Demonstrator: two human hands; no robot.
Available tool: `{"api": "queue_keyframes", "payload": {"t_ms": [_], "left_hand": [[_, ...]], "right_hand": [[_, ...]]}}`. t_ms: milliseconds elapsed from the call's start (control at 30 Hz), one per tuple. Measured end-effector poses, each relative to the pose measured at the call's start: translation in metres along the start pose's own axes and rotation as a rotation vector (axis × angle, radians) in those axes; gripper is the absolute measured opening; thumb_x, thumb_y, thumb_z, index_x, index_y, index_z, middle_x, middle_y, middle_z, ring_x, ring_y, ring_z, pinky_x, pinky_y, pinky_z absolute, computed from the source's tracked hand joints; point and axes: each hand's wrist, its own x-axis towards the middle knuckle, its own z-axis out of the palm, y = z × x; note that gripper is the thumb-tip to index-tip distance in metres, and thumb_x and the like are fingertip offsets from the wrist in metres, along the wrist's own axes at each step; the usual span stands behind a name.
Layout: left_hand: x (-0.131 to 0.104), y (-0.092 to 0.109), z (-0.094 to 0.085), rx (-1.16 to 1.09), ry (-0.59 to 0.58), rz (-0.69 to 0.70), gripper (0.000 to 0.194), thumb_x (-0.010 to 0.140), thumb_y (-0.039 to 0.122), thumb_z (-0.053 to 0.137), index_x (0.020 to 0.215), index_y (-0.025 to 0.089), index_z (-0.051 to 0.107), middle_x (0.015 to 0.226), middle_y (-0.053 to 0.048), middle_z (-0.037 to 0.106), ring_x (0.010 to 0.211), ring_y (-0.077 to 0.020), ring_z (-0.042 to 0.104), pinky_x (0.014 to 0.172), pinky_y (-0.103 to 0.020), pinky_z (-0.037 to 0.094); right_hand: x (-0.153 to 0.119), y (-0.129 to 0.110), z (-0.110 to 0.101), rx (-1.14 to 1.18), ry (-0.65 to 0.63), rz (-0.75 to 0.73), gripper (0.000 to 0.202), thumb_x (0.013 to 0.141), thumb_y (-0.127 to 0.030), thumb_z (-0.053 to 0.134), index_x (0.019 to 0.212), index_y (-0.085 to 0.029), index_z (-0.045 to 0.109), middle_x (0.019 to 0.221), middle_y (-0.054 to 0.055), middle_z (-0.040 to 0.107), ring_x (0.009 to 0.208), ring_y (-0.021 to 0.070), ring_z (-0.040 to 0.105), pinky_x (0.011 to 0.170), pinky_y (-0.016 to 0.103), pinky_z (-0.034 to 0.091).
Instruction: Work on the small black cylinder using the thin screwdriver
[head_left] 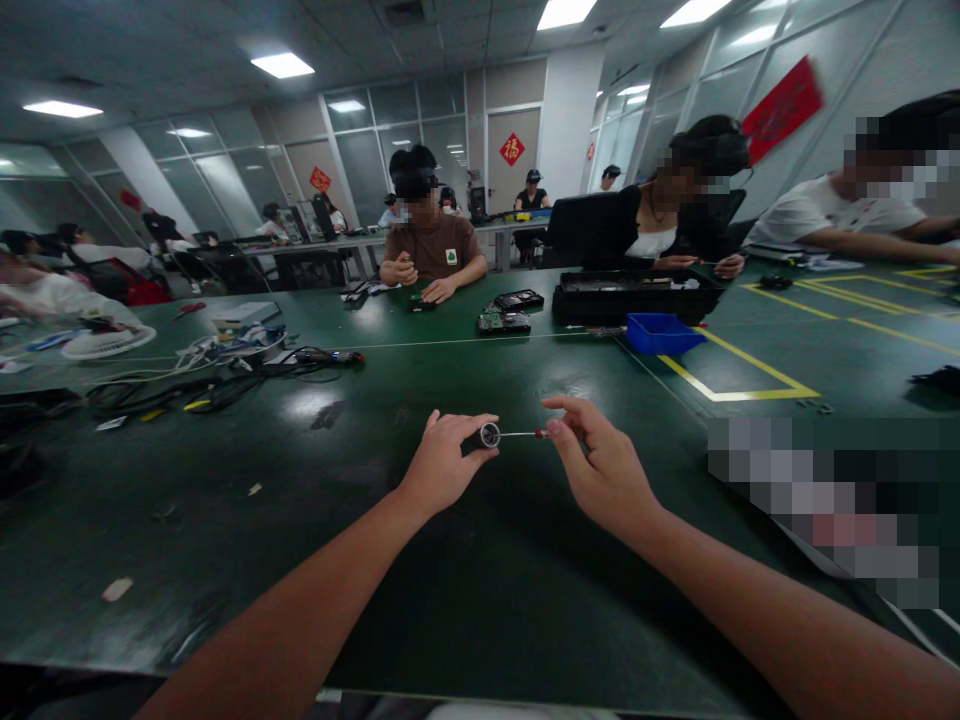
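A: How does the left hand [442, 460] stand?

B: It's clamped on a short dark cylinder [490, 435] at the centre of the frame. A finger lies along the top and the thumb comes in from below; the round, silver-rimmed end faces the camera.

A: And the right hand [609, 470]?

B: Just right of centre, pinching the red end of a thin-shafted tool [517, 434] at the thumb tip. The index finger is lifted clear above, pointing left. The fingers behind the thumb are hidden, so I can't tell which of them press.

A: Does the tool reach the cylinder?

B: Its shaft lies level in the frame and runs up to the cylinder's right side. I can't tell how far it goes in.

A: What about the arms?

B: The left arm [315, 590] slants up from the bottom left, the right arm [750, 600] from the lower right corner. Both hands are above the green table [525, 580], fingertips facing each other.

A: Anything farther off?

B: A blue bin [664, 334], right of centre, and some cables [217, 385] at the left.
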Motion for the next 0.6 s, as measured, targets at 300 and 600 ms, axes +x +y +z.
{"api": "queue_keyframes", "payload": {"t_ms": [300, 600], "left_hand": [[0.001, -0.001, -0.007, 0.097, 0.029, 0.131, 0.038, 0.091, 0.023, 0.066, 0.127, 0.034, 0.060, 0.125, 0.000, 0.066, 0.119, -0.0208, 0.057, 0.120, -0.060, 0.017], [0.004, -0.007, -0.011, 0.179, -0.003, 0.059, 0.038, 0.092, 0.023, 0.063, 0.128, 0.035, 0.060, 0.125, 0.000, 0.066, 0.121, -0.0222, 0.056, 0.120, -0.063, 0.016]], "right_hand": [[0.011, 0.013, 0.007, 0.753, 0.046, 0.371, 0.026, 0.092, -0.046, 0.060, 0.093, -0.021, 0.066, 0.082, 0.003, 0.066, 0.075, 0.0180, 0.065, 0.081, 0.039, 0.055], [0.014, 0.027, 0.011, 0.812, 0.050, 0.424, 0.025, 0.089, -0.045, 0.066, 0.091, -0.021, 0.067, 0.085, 0.002, 0.066, 0.077, 0.0159, 0.062, 0.080, 0.035, 0.054]]}}
